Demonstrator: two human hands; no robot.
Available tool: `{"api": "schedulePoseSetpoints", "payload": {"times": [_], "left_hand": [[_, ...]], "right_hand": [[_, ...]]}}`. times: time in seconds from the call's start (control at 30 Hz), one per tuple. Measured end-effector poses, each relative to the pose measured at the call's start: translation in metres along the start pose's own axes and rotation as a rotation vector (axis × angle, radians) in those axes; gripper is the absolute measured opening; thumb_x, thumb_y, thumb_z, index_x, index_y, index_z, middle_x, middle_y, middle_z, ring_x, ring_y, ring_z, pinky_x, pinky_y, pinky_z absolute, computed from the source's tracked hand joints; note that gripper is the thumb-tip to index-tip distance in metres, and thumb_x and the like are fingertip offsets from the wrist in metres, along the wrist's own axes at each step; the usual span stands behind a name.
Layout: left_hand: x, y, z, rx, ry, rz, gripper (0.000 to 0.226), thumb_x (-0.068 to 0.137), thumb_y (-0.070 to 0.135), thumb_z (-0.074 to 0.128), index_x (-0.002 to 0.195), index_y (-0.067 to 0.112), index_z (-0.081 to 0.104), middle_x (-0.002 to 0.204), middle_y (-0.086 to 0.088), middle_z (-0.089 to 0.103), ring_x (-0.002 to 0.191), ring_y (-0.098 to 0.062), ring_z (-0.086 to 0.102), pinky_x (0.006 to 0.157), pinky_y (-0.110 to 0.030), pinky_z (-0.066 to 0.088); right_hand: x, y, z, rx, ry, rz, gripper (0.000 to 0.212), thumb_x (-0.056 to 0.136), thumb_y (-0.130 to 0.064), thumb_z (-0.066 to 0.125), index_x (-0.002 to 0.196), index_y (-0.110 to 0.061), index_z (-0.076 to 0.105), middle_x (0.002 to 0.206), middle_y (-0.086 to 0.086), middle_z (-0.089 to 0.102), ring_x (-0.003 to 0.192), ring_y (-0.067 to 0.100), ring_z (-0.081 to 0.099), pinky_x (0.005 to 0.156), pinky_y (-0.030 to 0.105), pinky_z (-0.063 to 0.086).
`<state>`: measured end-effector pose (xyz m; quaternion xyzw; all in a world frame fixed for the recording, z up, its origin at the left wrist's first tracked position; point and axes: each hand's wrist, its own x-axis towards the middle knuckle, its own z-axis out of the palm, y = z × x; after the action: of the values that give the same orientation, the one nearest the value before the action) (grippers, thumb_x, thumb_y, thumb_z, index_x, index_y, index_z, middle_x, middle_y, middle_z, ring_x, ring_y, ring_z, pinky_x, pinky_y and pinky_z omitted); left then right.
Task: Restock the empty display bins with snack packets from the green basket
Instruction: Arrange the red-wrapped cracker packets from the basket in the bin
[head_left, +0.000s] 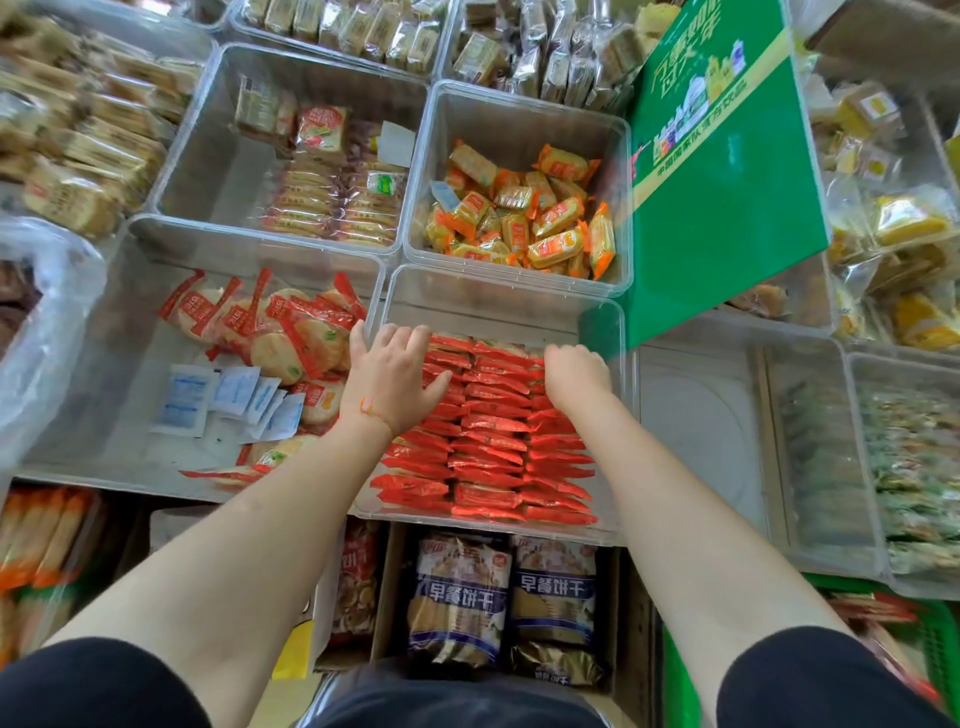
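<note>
A shop display of clear plastic bins fills the view. The near centre bin (498, 306) is mostly packed with upright rows of red snack packets (488, 441), leaving a gap along its far edge. The left hand (389, 379) lies spread across the rows; the right hand (576, 376) curls onto packets, grip unclear. The green basket (935, 639) sits at the lower right corner. An empty bin (701, 415) waits alongside.

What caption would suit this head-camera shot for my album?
Both hands, left hand and right hand, tidy rows of red snack packets in a clear display bin.
</note>
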<state>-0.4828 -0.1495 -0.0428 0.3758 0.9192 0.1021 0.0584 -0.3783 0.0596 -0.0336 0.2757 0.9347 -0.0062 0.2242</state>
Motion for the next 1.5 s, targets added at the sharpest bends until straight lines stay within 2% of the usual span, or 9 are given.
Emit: {"api": "schedulePoseSetpoints", "payload": {"times": [0.27, 0.4, 0.57, 0.77, 0.87, 1.0, 1.17, 1.37, 1.5], "left_hand": [[0.0, 0.0, 0.001, 0.023, -0.024, 0.007, 0.052, 0.091, 0.052, 0.048, 0.127, 0.015, 0.052, 0.117, -0.002, 0.063, 0.119, -0.025, 0.051, 0.113, -0.061, 0.021], [0.0, -0.002, 0.001, 0.02, -0.003, 0.016, 0.05, 0.091, 0.053, 0.048, 0.124, 0.016, 0.053, 0.116, -0.003, 0.063, 0.118, -0.026, 0.051, 0.114, -0.061, 0.02], [-0.001, 0.0, -0.002, -0.035, 0.025, 0.023, 0.045, 0.091, 0.052, 0.049, 0.117, 0.015, 0.055, 0.114, -0.006, 0.063, 0.118, -0.028, 0.05, 0.115, -0.061, 0.016], [-0.017, 0.009, -0.001, -0.055, 0.084, 0.108, 0.038, 0.084, 0.04, 0.048, 0.105, 0.01, 0.061, 0.102, -0.007, 0.065, 0.113, -0.03, 0.054, 0.118, -0.059, 0.014], [-0.055, 0.057, -0.006, -0.225, 0.047, 0.172, 0.047, 0.08, 0.042, 0.04, 0.104, 0.011, 0.065, 0.098, -0.007, 0.068, 0.095, -0.031, 0.064, 0.09, -0.045, 0.047], [-0.122, 0.134, -0.011, -0.438, 0.012, 0.131, 0.021, 0.087, 0.036, 0.053, 0.091, 0.021, 0.066, 0.084, 0.003, 0.068, 0.077, -0.023, 0.064, 0.066, -0.034, 0.049], [-0.168, 0.221, 0.009, -0.46, -0.151, 0.1, 0.012, 0.089, 0.029, 0.058, 0.09, 0.021, 0.067, 0.084, 0.001, 0.07, 0.084, -0.025, 0.064, 0.07, -0.034, 0.047], [-0.198, 0.369, 0.087, -0.523, -0.375, -0.026, 0.012, 0.089, 0.029, 0.057, 0.093, 0.025, 0.069, 0.078, 0.004, 0.068, 0.075, -0.02, 0.063, 0.071, -0.03, 0.05], [-0.218, 0.467, 0.137, -0.531, -0.6, -0.107, 0.012, 0.088, 0.022, 0.059, 0.092, 0.017, 0.069, 0.088, -0.004, 0.071, 0.084, -0.025, 0.067, 0.075, -0.03, 0.052]], "right_hand": [[0.014, -0.002, 0.01, 0.288, -0.198, 0.113, 0.058, 0.098, -0.035, 0.031, 0.149, -0.007, 0.037, 0.153, 0.021, 0.036, 0.138, 0.038, 0.035, 0.112, 0.046, 0.033], [-0.006, -0.023, 0.026, 0.39, 0.08, 0.131, 0.069, 0.096, -0.035, 0.04, 0.156, -0.008, 0.017, 0.164, 0.017, 0.005, 0.152, 0.032, 0.003, 0.123, 0.044, 0.005], [-0.053, -0.068, 0.033, 0.541, 0.359, 0.033, 0.051, 0.091, -0.014, 0.052, 0.142, -0.006, 0.047, 0.156, 0.02, 0.03, 0.147, 0.034, 0.022, 0.122, 0.048, 0.015], [-0.133, -0.06, 0.044, 0.735, 0.415, -0.018, 0.023, 0.093, -0.01, 0.05, 0.101, -0.009, 0.071, 0.1, 0.004, 0.066, 0.097, 0.021, 0.057, 0.084, 0.038, 0.048], [-0.174, -0.032, 0.044, 0.823, 0.38, 0.109, 0.024, 0.097, -0.012, 0.046, 0.104, -0.013, 0.069, 0.097, 0.001, 0.069, 0.084, 0.016, 0.057, 0.068, 0.029, 0.043], [-0.223, 0.012, 0.054, 0.922, 0.395, 0.198, 0.024, 0.097, -0.013, 0.047, 0.1, -0.015, 0.07, 0.079, -0.002, 0.068, 0.068, 0.016, 0.058, 0.055, 0.021, 0.038], [-0.263, 0.088, 0.096, 1.029, 0.397, 0.234, 0.021, 0.094, -0.013, 0.05, 0.093, -0.014, 0.07, 0.079, 0.006, 0.071, 0.076, 0.026, 0.064, 0.069, 0.037, 0.05], [-0.299, 0.244, 0.178, 1.042, 0.308, 0.247, 0.022, 0.093, -0.011, 0.048, 0.097, -0.012, 0.07, 0.092, 0.007, 0.071, 0.084, 0.027, 0.061, 0.067, 0.031, 0.042], [-0.315, 0.361, 0.231, 0.872, 0.179, 0.313, 0.021, 0.092, -0.013, 0.051, 0.104, -0.01, 0.068, 0.109, 0.013, 0.063, 0.104, 0.032, 0.057, 0.087, 0.038, 0.046]]}}
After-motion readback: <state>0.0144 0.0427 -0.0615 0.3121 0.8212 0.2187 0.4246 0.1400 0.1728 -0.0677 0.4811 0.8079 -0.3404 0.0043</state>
